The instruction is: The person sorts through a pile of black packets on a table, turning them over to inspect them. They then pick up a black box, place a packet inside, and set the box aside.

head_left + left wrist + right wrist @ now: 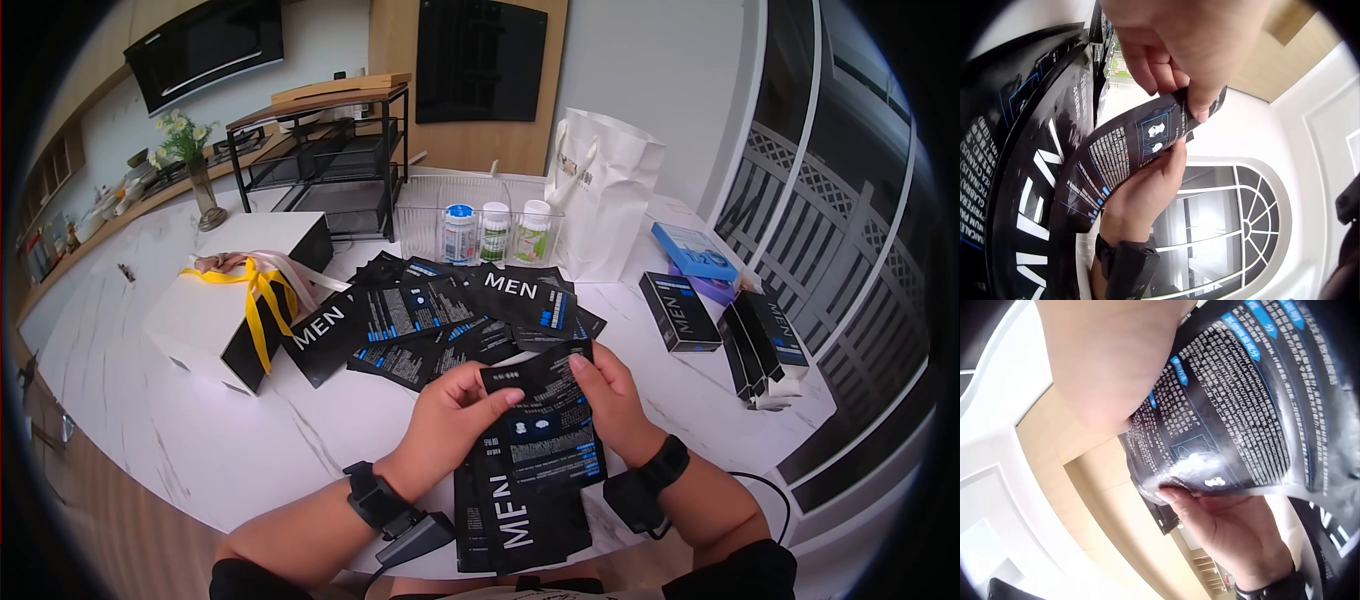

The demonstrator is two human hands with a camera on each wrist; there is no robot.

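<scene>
A black foil sachet, its printed back with small face drawings toward me, is held up near the table's front edge. My left hand pinches its top left corner, thumb on the near face. At the top right, my right hand grips the edge with its thumb in front. In the left wrist view the held sachet bends between both hands. Below it lie more black sachets, the upper one lettered MEN. Beyond the hands spreads a loose pile of the same sachets.
A white box with yellow and pink ribbon stands left. Behind the pile, three bottles stand by a clear bin, next to a white paper bag. Black MEN cartons and a blue box lie right. A black rack stands behind.
</scene>
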